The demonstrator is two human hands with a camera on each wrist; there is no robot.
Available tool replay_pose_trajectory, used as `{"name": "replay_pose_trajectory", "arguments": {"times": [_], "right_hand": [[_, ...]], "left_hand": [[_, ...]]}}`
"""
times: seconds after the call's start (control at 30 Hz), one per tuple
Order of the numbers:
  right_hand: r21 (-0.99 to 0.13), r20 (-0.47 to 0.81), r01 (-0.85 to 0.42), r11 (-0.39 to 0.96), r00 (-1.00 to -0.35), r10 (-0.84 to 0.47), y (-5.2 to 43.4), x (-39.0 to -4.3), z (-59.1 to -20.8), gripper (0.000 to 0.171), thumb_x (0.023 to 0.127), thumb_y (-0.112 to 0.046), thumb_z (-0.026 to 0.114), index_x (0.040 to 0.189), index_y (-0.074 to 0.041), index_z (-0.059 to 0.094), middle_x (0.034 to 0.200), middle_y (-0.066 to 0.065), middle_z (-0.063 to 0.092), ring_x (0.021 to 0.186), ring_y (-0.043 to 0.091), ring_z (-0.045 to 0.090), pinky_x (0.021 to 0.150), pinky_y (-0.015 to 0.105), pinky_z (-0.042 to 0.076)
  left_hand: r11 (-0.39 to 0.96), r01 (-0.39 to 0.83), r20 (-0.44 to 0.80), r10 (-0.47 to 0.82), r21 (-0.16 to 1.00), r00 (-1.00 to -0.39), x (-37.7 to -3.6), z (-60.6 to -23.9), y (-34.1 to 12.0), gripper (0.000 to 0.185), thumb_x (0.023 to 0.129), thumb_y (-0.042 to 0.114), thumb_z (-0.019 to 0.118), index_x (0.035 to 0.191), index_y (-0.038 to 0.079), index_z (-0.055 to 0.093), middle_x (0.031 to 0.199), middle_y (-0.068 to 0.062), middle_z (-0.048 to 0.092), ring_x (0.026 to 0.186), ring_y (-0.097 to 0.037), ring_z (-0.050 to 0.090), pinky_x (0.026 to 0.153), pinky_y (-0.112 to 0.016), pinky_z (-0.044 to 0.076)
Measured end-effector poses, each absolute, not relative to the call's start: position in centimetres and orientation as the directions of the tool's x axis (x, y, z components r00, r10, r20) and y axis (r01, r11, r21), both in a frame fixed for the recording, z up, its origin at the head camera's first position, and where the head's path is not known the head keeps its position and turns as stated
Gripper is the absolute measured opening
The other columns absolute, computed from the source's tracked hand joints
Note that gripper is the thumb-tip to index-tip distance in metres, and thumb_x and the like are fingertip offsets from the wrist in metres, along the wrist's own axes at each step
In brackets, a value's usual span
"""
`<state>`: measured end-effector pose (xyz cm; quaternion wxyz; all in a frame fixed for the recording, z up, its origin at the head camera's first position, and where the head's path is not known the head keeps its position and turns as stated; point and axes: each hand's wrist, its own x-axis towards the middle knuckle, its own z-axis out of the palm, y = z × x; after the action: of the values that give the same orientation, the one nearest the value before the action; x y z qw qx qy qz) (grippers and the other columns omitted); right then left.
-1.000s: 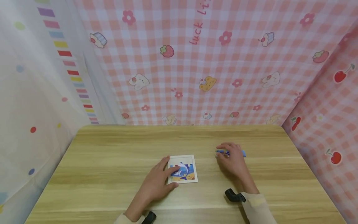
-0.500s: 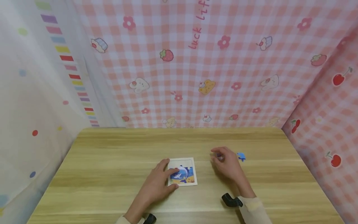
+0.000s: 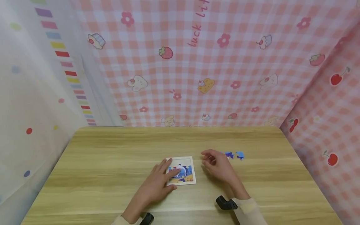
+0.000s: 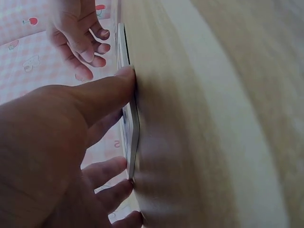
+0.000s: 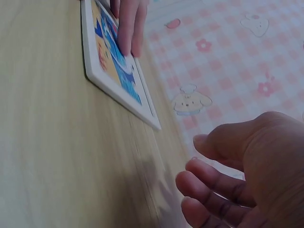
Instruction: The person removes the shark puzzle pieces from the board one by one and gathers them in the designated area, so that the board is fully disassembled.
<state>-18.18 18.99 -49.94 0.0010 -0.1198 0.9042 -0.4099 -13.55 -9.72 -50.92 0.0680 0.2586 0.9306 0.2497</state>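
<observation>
- Loosely bent, the right hand (image 3: 217, 165) had its thumb and fingertips slightly apart; no held piece showed between them.
- Relaxed rather than clenched, the left hand (image 3: 157, 185) rested on the puzzle board (image 3: 181, 161), one finger over its picture and the thumb at its near edge.
- Since a second earlier, the right hand had come leftward toward the board, leaving a dark-blue piece (image 3: 229, 155) and a light-blue piece (image 3: 240, 155) more fully in view on the table (image 3: 112, 159).
- Probably those pieces remained to be fitted; the board's far strip was bare.
</observation>
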Motion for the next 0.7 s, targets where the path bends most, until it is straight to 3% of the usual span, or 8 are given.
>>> {"name": "replay_pose_trajectory", "arguments": {"times": [0.4, 0.7], "right_hand": [[-0.737, 0.080, -0.291, 0.610, -0.934, -0.349, 16.8, -17.2, -50.8, 0.028, 0.092, -0.007, 0.073, 0.120, -0.008, 0.070, 0.099, 0.001, 0.068, 0.084, 0.009, 0.060, 0.073, 0.021, 0.054], [-0.616, 0.078, -0.272, 0.739, -0.955, -0.286, 15.1, -16.4, -51.5, 0.019, 0.090, -0.021, 0.079, 0.108, -0.021, 0.074, 0.091, -0.010, 0.059, 0.082, 0.007, 0.051, 0.074, 0.022, 0.047]], "left_hand": [[0.737, 0.437, 0.002, 0.508, 0.516, -0.861, -13.4, -50.6, -9.9, 0.052, 0.099, 0.033, 0.066, 0.149, 0.024, 0.056, 0.170, -0.015, 0.025, 0.158, -0.040, 0.019, 0.128, -0.062, 0.019], [0.756, 0.412, -0.039, 0.498, 0.509, -0.866, -13.5, -50.7, -9.8, 0.052, 0.100, 0.037, 0.064, 0.150, 0.028, 0.054, 0.172, -0.011, 0.022, 0.160, -0.036, 0.016, 0.129, -0.060, 0.017]]}}
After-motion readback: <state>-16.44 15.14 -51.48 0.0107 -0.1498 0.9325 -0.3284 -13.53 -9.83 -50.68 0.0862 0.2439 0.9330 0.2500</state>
